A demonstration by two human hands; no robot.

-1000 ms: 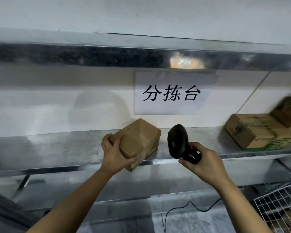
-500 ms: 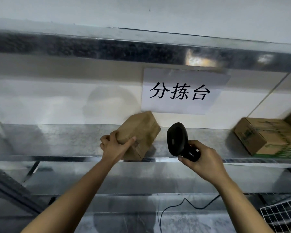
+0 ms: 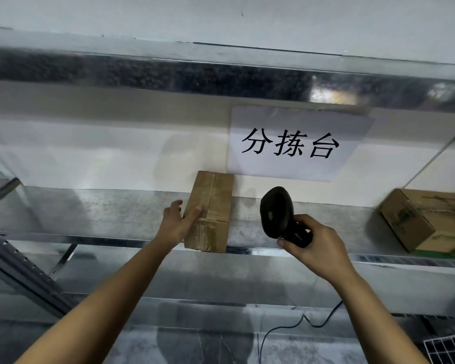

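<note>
Fingers of the left hand clasp the cardboard box, flat on the shelf; at its 3 o'clock the right hand grips the scanner. Scanning looks under way; next, a barcode must face the scanner.

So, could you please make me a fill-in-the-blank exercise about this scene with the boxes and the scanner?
The right hand holds a ____ scanner.
The left hand grips the small taped box, which stands on the metal ____.
The paper sign bears ____ large characters.
Missing words: black; shelf; three.
</note>
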